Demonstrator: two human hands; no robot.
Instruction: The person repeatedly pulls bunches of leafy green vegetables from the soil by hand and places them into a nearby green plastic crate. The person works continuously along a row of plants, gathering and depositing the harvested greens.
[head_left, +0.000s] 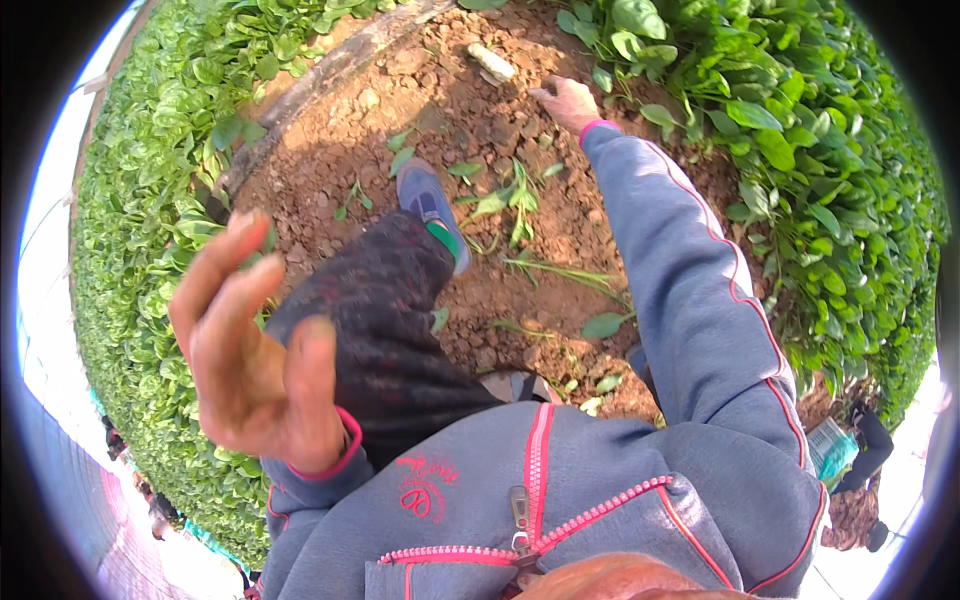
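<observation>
My left hand is raised at the left, its fingers bent and apart, with nothing seen in it. Low over the soil at the upper middle is my right hand, fingers curled; whether it holds something small cannot be told. Just left of that hand a pale, mottled cylindrical object lies on the soil, not touching it. Loose leafy green plants lie on the brown clods between the hands. Long green stems lie below them, beside my right sleeve. A single detached leaf rests nearer my body.
Dense leafy green plants stand in a bed on the right and another bed on the left. A dirty grey strip runs along the left bed's edge. My blue shoe is on the soil. A teal-and-white package lies at lower right.
</observation>
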